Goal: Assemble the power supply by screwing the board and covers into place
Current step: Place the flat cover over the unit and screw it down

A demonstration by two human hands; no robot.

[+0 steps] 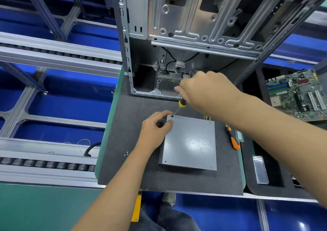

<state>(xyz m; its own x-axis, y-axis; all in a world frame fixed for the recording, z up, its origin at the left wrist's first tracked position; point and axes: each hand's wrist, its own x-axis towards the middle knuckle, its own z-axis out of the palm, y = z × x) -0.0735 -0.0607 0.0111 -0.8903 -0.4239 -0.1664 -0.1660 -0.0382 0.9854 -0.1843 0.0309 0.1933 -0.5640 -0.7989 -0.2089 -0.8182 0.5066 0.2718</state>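
A grey metal power supply box (190, 142) lies flat on the dark mat (131, 142), its cover facing up. My left hand (155, 124) grips its far left corner, fingers curled over the edge. My right hand (203, 89) holds a yellow-and-black screwdriver (181, 105) tilted down, its tip on a screw (172, 115) at that far left corner. Coloured wires (207, 118) stick out from the box's far side. A few loose screws (126, 153) lie on the mat to the left.
An open metal computer case (194, 36) stands behind the mat. An orange-and-black screwdriver (233, 138) lies right of the box. A motherboard (299, 94) rests at far right, a clear plastic bag (261, 170) below it. Roller conveyor rails (53, 55) run along the left.
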